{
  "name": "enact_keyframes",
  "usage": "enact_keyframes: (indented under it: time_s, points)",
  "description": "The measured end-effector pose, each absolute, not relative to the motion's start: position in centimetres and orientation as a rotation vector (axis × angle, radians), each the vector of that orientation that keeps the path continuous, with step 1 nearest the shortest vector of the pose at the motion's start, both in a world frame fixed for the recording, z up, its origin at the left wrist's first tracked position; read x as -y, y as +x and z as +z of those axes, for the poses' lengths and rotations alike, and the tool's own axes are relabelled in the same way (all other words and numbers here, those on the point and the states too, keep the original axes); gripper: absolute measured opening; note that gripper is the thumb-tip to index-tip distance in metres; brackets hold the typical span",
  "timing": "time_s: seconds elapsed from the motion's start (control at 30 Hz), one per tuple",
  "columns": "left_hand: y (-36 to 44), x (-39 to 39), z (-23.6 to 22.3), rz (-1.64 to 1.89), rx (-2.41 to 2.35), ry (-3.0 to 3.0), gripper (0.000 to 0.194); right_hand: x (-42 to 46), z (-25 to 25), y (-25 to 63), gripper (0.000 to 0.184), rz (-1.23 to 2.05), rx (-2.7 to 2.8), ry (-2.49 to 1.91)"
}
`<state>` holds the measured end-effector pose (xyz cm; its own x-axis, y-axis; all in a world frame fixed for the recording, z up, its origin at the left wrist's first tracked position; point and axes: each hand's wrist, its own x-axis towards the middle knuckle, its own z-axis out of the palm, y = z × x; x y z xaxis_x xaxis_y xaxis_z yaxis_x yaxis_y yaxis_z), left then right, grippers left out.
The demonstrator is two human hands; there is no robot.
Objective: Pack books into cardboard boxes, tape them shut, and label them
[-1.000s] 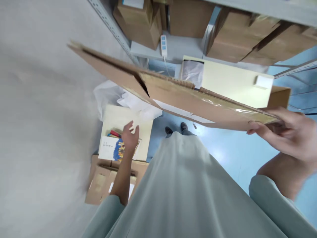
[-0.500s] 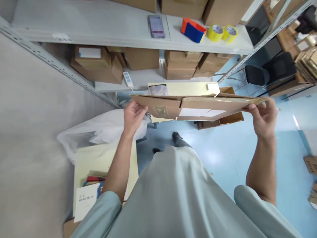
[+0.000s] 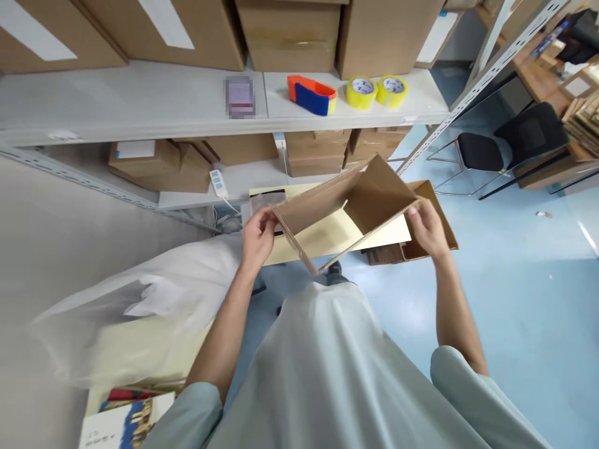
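A cardboard box [image 3: 381, 193] hangs between my hands, its four walls spread into a slanted, open-ended shape. Through it shows part of a cream tabletop [image 3: 278, 251] below. My left hand [image 3: 258, 242] pinches the left corner of the box. At the opposite corner, my right hand [image 3: 427, 229] grips the edge with the thumb on top and the other fingers partly hidden. Behind my left hand lies a piece of clear plastic [image 3: 266, 199] on the cream surface.
Ahead stands a grey shelf [image 3: 178, 100] with cartons, two yellow tape rolls [image 3: 361, 92] and an orange-blue tape loop [image 3: 311, 95]. An open carton [image 3: 433, 215] sits beyond my right hand. White plastic sheeting [image 3: 187, 274] and books [image 3: 135, 418] lie at left; a black chair [image 3: 482, 151] stands right.
The flat cardboard has opened out into a box shape. My hands have come closer together, the right one moving left. The view has shifted, so the shelf appears lower.
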<state>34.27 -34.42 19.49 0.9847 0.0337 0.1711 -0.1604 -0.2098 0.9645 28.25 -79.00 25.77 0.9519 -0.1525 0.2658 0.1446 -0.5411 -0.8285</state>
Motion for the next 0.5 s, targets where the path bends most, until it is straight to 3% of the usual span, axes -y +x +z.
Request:
enact_keyframes:
  time_s: [0.23,0.33,0.5]
  points:
    - [34.2,43.9,16.3,-0.035,-0.193,1.889,0.061,81.1,19.8,32.5,0.063,-0.086,-0.166,-1.894]
    - [33.1,43.5,15.7,-0.06,-0.3,1.94,0.077,82.5,18.9,34.0,0.068,0.026,-0.173,-1.824]
    - [30.1,40.8,16.5,-0.28,-0.606,1.803,0.086,83.0,18.2,38.5,0.073,0.115,-0.085,-1.786]
